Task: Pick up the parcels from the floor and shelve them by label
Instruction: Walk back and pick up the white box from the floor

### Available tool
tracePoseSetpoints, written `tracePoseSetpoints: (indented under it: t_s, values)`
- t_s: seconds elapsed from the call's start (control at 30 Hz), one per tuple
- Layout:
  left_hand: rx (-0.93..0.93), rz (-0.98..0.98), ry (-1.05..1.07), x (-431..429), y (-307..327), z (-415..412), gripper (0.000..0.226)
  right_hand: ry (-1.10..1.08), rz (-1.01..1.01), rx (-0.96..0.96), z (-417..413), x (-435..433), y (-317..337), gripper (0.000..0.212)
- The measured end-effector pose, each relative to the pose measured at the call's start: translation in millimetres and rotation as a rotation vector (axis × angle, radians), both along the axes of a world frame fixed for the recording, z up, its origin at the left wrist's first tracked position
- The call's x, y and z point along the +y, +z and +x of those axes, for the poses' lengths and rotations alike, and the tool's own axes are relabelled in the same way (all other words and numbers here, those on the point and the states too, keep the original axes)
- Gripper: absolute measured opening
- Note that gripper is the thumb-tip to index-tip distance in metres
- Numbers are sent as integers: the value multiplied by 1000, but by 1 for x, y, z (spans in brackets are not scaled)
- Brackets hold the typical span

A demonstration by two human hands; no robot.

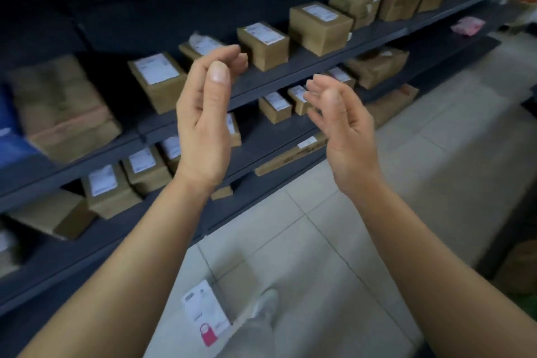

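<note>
A parcel (216,296) lies on the floor (334,241) below my forearms, near my shoe, well under both hands. My left hand (203,125) and right hand (345,128) are raised before the shelves (290,78), empty, apart, palms facing, fingers loosely curled.

1. The left hand (203,113) and right hand (343,125) are raised, empty, palms facing each other, fingers loosely curled, in front of the dark shelf (290,78).
2. Brown labelled parcels (319,27) stand in rows on the shelf's tiers.
3. A flat parcel (290,155) juts past the shelf's lower edge.
4. Below the shelf, a white-labelled parcel (207,311) lies on the tiled floor (436,154), beside the person's light shoe (266,305).
</note>
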State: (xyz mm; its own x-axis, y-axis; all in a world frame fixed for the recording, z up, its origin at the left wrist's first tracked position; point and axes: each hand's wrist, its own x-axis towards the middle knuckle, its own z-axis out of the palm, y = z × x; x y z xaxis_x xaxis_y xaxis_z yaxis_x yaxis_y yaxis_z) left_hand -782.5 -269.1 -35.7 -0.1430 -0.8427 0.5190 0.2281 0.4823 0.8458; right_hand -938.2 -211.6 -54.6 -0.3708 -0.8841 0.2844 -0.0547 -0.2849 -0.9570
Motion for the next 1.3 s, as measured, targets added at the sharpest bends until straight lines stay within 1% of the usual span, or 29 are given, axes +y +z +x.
tracePoseSetpoints:
  t_s: [0.1, 0.23, 0.27, 0.37, 0.43, 0.57, 0.6, 0.67, 0.77, 0.87, 0.9, 0.97, 1.0, 1.1, 1.2, 1.3]
  values:
    - [-43, 42, 34, 37, -14, 34, 39, 56, 35, -25, 38, 23, -17, 30]
    - [-91, 135, 57, 77, -37, 69, 39, 69, 91, -48, 80, 53, -42, 47]
    - [-97, 162, 60, 86, -42, 77, 39, 79, 107, -48, 89, 60, -49, 46]
    - [-127, 206, 59, 105, -57, 97, 36, 98, 148, -33, 109, 79, -66, 35]
    - [-149, 218, 49, 112, -69, 106, 36, 84, 190, -57, 117, 87, -82, 35]
    - [-211, 268, 78, 116, -113, 130, 35, 27, 312, -68, 142, 91, -123, 53]
    - [-216, 311, 83, 116, -127, 138, 33, 23, 340, -76, 152, 90, -135, 54]
    - [-229, 382, 86, 114, -160, 156, 31, 24, 375, -79, 173, 87, -162, 47]
    - [-246, 440, 107, 104, -220, 185, 30, 5, 420, -82, 206, 77, -216, 31]
    - [-245, 546, 157, 95, -301, 217, 25, -14, 494, -84, 237, 70, -296, 35]
    - [-257, 594, 181, 94, -332, 228, 25, -10, 525, -61, 246, 69, -327, 33]
    - [-308, 691, 220, 92, -400, 247, 23, 3, 593, -24, 260, 67, -394, 22]
    - [-339, 740, 230, 92, -435, 255, 22, 1, 626, -24, 265, 65, -428, 21]
    - [-456, 861, 245, 91, -538, 273, 16, -20, 696, 8, 274, 58, -521, 28]
    - [-537, 971, 302, 94, -629, 283, 27, -4, 778, 68, 280, 54, -605, 29]
    - [-605, 1135, 306, 101, -708, 283, 45, 30, 906, 133, 282, 60, -683, 41]
